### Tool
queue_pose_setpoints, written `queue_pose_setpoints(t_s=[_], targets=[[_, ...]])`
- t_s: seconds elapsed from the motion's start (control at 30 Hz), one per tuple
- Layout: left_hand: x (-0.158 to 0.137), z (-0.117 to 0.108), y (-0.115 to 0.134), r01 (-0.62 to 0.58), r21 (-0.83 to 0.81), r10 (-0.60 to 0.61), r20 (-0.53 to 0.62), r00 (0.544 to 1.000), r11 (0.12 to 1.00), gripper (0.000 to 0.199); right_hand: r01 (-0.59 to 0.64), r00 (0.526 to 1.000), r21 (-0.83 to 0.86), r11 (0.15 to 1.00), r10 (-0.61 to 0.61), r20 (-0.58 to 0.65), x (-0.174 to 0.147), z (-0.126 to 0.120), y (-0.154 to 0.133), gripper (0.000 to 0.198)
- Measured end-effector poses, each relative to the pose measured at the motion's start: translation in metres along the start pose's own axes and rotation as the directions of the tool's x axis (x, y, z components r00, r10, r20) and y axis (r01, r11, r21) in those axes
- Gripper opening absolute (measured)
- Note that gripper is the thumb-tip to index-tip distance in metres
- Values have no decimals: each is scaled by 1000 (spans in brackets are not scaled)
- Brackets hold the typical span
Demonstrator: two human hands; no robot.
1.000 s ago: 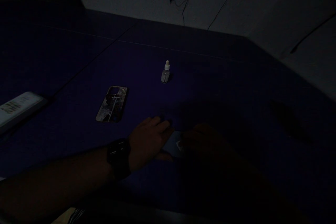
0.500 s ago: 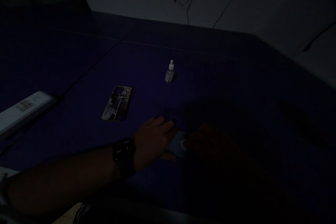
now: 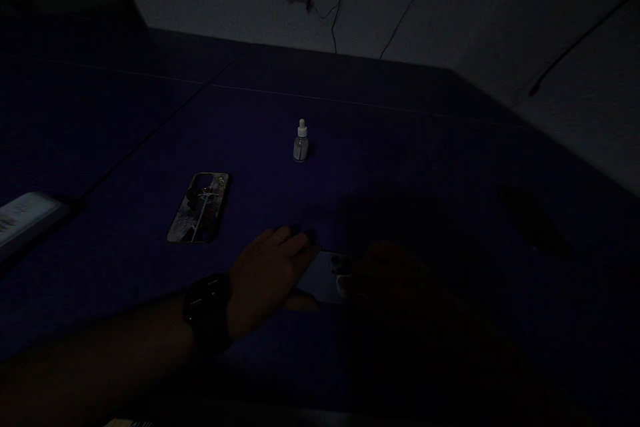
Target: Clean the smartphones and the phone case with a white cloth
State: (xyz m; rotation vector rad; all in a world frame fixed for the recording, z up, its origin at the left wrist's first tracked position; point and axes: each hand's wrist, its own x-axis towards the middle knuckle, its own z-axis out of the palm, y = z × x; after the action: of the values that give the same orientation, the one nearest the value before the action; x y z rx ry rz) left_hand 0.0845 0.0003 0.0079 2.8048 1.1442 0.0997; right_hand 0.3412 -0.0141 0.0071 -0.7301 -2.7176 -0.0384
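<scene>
Right hand (image 3: 387,273) shifted, baring phone lenses (image 3: 340,263); left hand (image 3: 267,277) palm-down.

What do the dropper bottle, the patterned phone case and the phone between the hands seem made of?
Dropper bottle: clear and smooth, glass or plastic, as a dark line shows through; its pale bulb may be rubber.
Patterned phone case: probably smooth plastic, going by its picture surface and thin pale rim.
Phone: smooth grey-blue back, perhaps glass or metal; too dark to settle.

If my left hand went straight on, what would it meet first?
Beyond the phone your left hand touches, probably your right hand; darkness makes depth hard to judge.
</scene>
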Motion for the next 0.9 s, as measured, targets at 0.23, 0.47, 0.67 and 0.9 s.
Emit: queue_pose_setpoints(t_s=[0.23, 0.47, 0.67, 0.9], targets=[[0, -1, -1, -17, 8, 17, -8, 1000, 1000, 83, -151, 988, 46, 987, 152, -16, -7, -5, 16, 22], [1, -1, -1, 1, -34, -2, -7, 1000, 999, 81, -121, 992, 61, 991, 120, 29, -10, 5, 14, 19], [1, 0, -2, 0, -57, 0, -5, 1000, 998, 80, -151, 988, 86, 985, 148, 38, -9, 0, 14, 17], [1, -1, -3, 2, -68, -2, 5, 1000, 998, 77, -219, 975, 91, 971, 221, -10, 4, 7, 12, 24]])
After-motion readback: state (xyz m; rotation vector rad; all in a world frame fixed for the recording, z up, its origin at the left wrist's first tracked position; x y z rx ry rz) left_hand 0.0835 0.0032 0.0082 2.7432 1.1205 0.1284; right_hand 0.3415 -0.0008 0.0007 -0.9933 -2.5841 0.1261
